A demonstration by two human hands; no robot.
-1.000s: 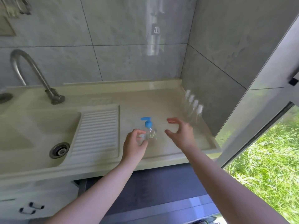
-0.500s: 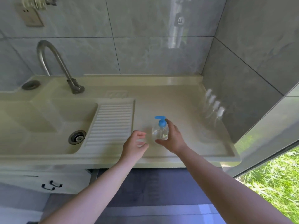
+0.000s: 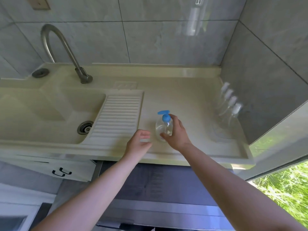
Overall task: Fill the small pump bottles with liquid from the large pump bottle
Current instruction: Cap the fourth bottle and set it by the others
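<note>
Gripping the large pump bottle (image 3: 164, 126) at frame centre with right hand (image 3: 177, 133), left hand (image 3: 139, 142) relaxed alongside, small pump bottles (image 3: 229, 104) waiting right, likely needing uncapping.

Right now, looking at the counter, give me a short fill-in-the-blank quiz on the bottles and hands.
1. The big bottle has a pump coloured ____.
2. The ____ hand grips the big bottle; the other hand holds nothing.
3. The small bottles standing in a row by the wall number ____.
4. The big bottle stands between the washboard and the ____ bottles.

Missing words: blue; right; four; small
</note>
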